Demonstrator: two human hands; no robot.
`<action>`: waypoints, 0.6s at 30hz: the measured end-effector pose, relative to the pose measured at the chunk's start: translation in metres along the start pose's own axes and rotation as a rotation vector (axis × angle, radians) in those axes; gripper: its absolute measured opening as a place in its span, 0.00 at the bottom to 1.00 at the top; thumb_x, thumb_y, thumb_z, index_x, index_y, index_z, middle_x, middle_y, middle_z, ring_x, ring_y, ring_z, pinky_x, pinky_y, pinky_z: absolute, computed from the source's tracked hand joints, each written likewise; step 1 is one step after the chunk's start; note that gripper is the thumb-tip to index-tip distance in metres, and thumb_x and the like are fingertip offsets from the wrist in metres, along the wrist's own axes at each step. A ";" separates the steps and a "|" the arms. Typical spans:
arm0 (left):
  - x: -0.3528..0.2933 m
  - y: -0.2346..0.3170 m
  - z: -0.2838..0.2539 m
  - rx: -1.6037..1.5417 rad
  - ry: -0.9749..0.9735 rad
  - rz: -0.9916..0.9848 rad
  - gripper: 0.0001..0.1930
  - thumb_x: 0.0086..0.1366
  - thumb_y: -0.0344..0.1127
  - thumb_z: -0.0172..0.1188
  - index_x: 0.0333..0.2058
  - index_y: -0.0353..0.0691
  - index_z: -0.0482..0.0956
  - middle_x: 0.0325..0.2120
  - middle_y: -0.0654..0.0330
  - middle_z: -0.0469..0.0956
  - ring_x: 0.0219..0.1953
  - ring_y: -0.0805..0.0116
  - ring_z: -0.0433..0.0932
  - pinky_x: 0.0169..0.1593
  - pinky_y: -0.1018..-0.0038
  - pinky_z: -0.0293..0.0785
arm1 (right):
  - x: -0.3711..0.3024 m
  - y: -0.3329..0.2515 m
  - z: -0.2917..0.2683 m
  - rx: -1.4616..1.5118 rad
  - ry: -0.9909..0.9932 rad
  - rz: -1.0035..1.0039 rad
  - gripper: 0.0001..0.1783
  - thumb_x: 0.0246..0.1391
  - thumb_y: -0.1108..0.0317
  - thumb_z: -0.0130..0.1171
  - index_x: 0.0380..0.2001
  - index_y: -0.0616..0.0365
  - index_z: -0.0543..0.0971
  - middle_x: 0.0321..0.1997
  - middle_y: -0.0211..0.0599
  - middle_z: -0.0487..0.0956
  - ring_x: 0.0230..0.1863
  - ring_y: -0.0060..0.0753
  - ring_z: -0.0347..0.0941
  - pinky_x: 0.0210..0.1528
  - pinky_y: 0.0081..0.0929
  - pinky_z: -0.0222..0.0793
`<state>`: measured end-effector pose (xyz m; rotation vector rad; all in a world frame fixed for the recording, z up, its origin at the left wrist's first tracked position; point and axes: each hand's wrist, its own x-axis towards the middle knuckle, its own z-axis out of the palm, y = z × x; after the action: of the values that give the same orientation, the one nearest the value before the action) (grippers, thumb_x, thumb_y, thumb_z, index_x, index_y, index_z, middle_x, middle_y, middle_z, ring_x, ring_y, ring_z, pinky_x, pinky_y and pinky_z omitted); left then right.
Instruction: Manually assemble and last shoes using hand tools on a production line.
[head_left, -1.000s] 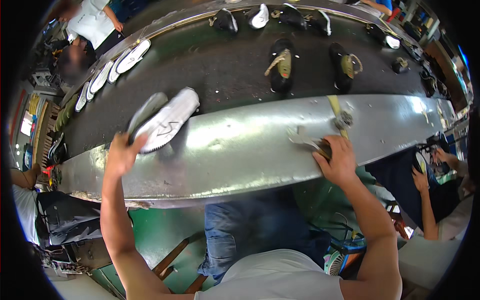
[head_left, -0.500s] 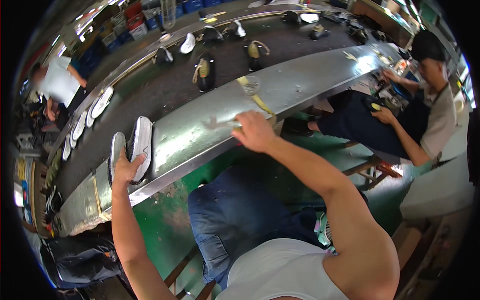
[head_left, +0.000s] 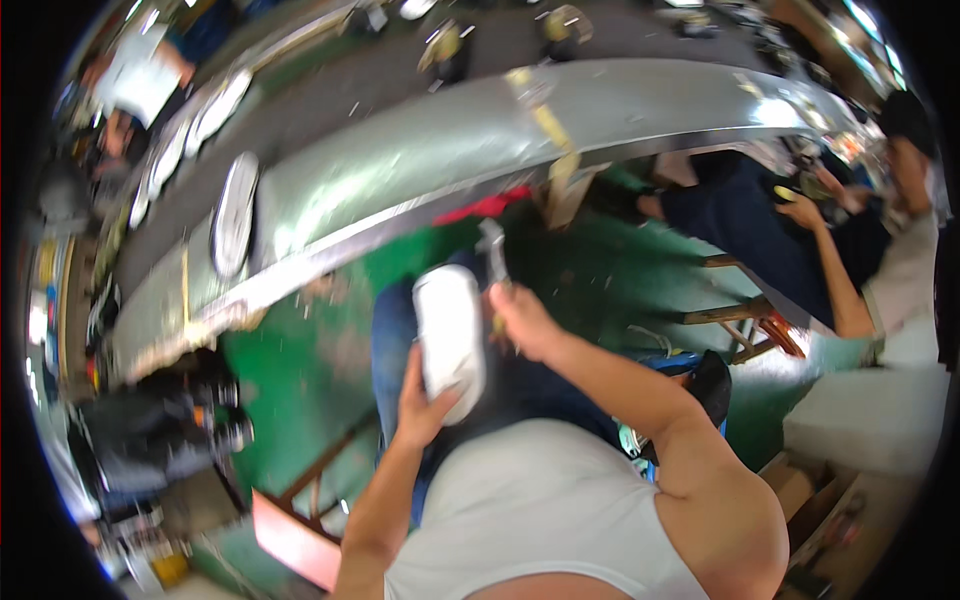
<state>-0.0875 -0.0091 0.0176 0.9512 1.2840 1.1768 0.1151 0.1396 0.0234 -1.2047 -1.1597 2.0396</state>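
Over my lap, my left hand (head_left: 425, 405) grips a shoe (head_left: 450, 335) with its white sole facing up, fingers on one side and thumb across its lower end. Just right of the shoe, my right hand (head_left: 525, 322) is closed around a metal hand tool (head_left: 493, 245) with a curved head pointing away from me. Motion blur hides the tool's exact kind. The tool and shoe are close; I cannot tell whether they touch. Another white-soled shoe (head_left: 235, 215) lies on the metal ledge of the bench (head_left: 370, 165), at the left.
A dark conveyor belt (head_left: 340, 105) beyond the ledge carries several shoes. Yellow tape (head_left: 548, 122) crosses the ledge near a wooden block (head_left: 570, 190). A co-worker (head_left: 840, 240) sits at right, beside a wooden stool (head_left: 745, 325); another person (head_left: 140, 75) stands far left.
My left hand has lifted one shoe of the pair off the ledge and brought it over my lap. My right hand has drawn the tool back from the ledge beside it. The view has shifted.
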 end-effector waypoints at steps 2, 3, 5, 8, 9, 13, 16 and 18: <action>0.009 -0.008 0.015 0.271 -0.152 -0.113 0.50 0.54 0.40 0.72 0.70 0.34 0.50 0.63 0.46 0.64 0.66 0.55 0.64 0.67 0.65 0.61 | 0.021 0.033 -0.012 -0.270 0.101 -0.392 0.31 0.51 0.48 0.69 0.46 0.64 0.75 0.36 0.42 0.81 0.34 0.30 0.79 0.31 0.28 0.76; 0.016 -0.006 0.019 0.498 -0.223 -0.157 0.49 0.55 0.46 0.71 0.69 0.33 0.53 0.63 0.44 0.64 0.66 0.52 0.64 0.67 0.65 0.61 | 0.039 0.074 -0.035 -0.393 0.284 -0.350 0.35 0.44 0.51 0.76 0.46 0.67 0.75 0.38 0.42 0.81 0.37 0.31 0.79 0.40 0.29 0.77; 0.028 0.003 0.023 1.036 -0.066 -0.002 0.47 0.56 0.57 0.68 0.64 0.32 0.61 0.61 0.39 0.66 0.64 0.47 0.67 0.65 0.62 0.65 | 0.025 0.046 -0.026 -0.150 0.138 -0.124 0.37 0.42 0.57 0.77 0.49 0.70 0.72 0.44 0.44 0.80 0.43 0.32 0.78 0.47 0.30 0.75; 0.070 0.037 0.043 0.903 0.002 -0.055 0.39 0.57 0.58 0.67 0.56 0.31 0.70 0.49 0.39 0.75 0.53 0.45 0.75 0.55 0.62 0.73 | 0.023 0.032 -0.021 -0.404 0.134 -0.110 0.36 0.42 0.61 0.78 0.49 0.69 0.72 0.42 0.40 0.80 0.41 0.30 0.77 0.44 0.30 0.75; 0.081 0.053 0.048 0.972 -0.006 -0.112 0.38 0.58 0.59 0.66 0.55 0.32 0.71 0.44 0.41 0.78 0.48 0.45 0.79 0.51 0.61 0.75 | 0.020 0.025 -0.018 -0.344 0.067 -0.119 0.33 0.42 0.64 0.77 0.47 0.68 0.72 0.40 0.37 0.79 0.37 0.27 0.76 0.41 0.27 0.75; 0.101 0.024 0.025 0.823 -0.056 -0.034 0.28 0.64 0.56 0.59 0.47 0.33 0.76 0.30 0.42 0.81 0.36 0.45 0.83 0.42 0.58 0.77 | 0.021 0.033 -0.035 -0.178 -0.075 -0.080 0.26 0.44 0.68 0.75 0.44 0.63 0.73 0.35 0.32 0.77 0.31 0.21 0.73 0.32 0.23 0.71; 0.101 0.039 0.040 0.996 -0.099 -0.072 0.26 0.67 0.54 0.54 0.39 0.29 0.77 0.30 0.39 0.81 0.37 0.41 0.82 0.45 0.54 0.76 | 0.015 0.027 -0.034 -0.204 -0.104 -0.069 0.25 0.45 0.71 0.73 0.44 0.61 0.73 0.33 0.30 0.76 0.29 0.20 0.72 0.30 0.22 0.70; 0.102 0.057 0.050 1.104 -0.096 -0.045 0.27 0.69 0.52 0.51 0.35 0.26 0.77 0.30 0.35 0.80 0.38 0.37 0.80 0.46 0.51 0.76 | 0.015 0.011 -0.034 -0.300 -0.148 -0.018 0.28 0.44 0.74 0.72 0.47 0.63 0.70 0.36 0.31 0.76 0.31 0.21 0.72 0.33 0.22 0.72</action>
<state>-0.0522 0.1061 0.0581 1.7045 1.8791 0.2889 0.1375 0.1596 -0.0008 -1.1863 -1.5873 2.0201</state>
